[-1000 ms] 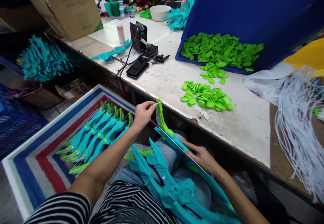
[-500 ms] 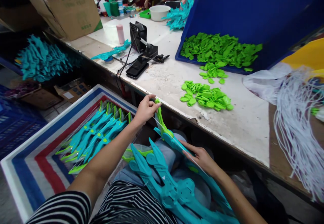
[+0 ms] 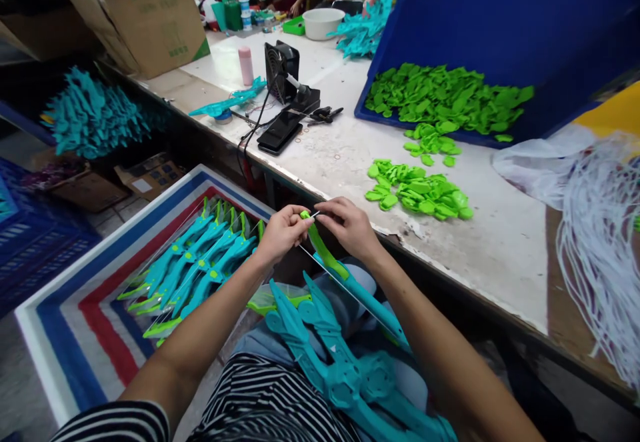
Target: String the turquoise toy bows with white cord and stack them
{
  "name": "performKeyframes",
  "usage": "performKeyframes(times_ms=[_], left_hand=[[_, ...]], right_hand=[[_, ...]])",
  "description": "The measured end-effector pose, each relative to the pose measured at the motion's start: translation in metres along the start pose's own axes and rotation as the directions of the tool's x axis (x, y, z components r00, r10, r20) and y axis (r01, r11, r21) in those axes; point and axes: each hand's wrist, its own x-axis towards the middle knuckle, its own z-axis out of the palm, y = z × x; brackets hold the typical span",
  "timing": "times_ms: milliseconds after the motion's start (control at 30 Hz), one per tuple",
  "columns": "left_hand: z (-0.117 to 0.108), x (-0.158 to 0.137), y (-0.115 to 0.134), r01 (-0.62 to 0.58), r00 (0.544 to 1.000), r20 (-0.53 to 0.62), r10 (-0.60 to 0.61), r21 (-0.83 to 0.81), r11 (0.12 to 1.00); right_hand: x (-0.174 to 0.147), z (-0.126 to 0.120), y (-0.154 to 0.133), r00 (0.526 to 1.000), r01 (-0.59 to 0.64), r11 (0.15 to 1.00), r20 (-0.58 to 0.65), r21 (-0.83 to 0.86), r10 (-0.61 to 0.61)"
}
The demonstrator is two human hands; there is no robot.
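My left hand [image 3: 286,232] is closed round the green tip of a toy bow [image 3: 360,295], teal with a green limb [image 3: 325,249], which slants over my lap. My right hand [image 3: 350,225] pinches the end of a white string [image 3: 316,213] right at that tip. From the tip the string runs down along the bow. More teal bow parts [image 3: 335,369] lie across my thighs, and a green limb pokes out beside them. The bow's lower end is hidden behind my right forearm.
A striped tray [image 3: 95,309] with several strung bows [image 3: 200,249] stands at left. On the table [image 3: 480,269] lie green pieces [image 3: 420,192], a phone [image 3: 280,132] and a small fan [image 3: 281,72]. A blue bin [image 3: 450,15] and white strings [image 3: 595,242] are at right.
My right hand has moved from partway down the bow up to its green tip, beside my left hand, and now pinches the string end. My left hand stays at the tip.
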Motion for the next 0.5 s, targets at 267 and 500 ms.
performKeyframes(times_ms=[267,500], left_hand=[[-0.017,-0.014,-0.008,0.037,0.998,-0.063,-0.024,0.212,0.977],[-0.024,-0.036,-0.014,-0.305,0.926,-0.044,0.376,0.502,0.809]], right_hand=[[0.002,0.016,-0.015,0.990,0.094,0.992,0.094,0.083,-0.102],[0.033,-0.020,0.035,0.905,-0.166,0.984,-0.405,-0.062,0.127]])
